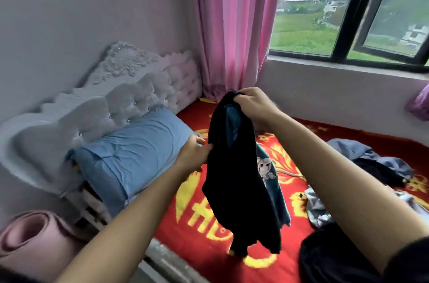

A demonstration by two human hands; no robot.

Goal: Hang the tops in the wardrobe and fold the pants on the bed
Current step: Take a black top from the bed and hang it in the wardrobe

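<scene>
Black cotton top with a teal printed panel (234, 180) hangs above the red-and-yellow blanketed bed (209, 257); right hand (254, 106) grips its upper end, left hand (193, 155) pinches its side edge.

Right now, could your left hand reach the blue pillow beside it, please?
Probably yes: the blue pillow lies just left of the left hand with nothing between them. But its fingers pinch the dark garment, so it would have to let go first.
</scene>
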